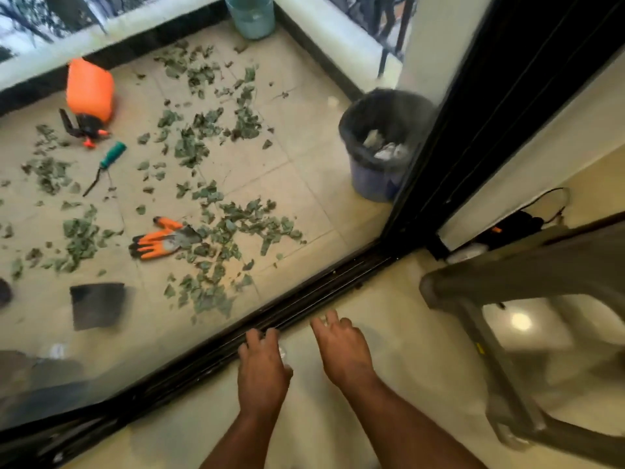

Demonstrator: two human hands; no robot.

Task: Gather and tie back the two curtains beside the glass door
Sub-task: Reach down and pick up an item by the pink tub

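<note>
I look down through the shut glass door [189, 299] onto a balcony. Its black floor track [304, 309] runs diagonally across the view, and the black door frame [490, 106] rises at the right. My left hand [262, 365] and my right hand [345, 350] reach forward side by side above the shiny floor, fingertips close to the track. Both hands hold nothing; the left fingers are loosely curled, the right ones slightly spread. No curtain shows in this view.
A grey plastic stool [527, 299] stands close at the right. Cables and a dark device [514, 228] lie by the wall. Beyond the glass are scattered leaves [216, 198], orange gloves [162, 238], an orange sprayer [89, 93], a lined bin [382, 143] and a green bucket [252, 15].
</note>
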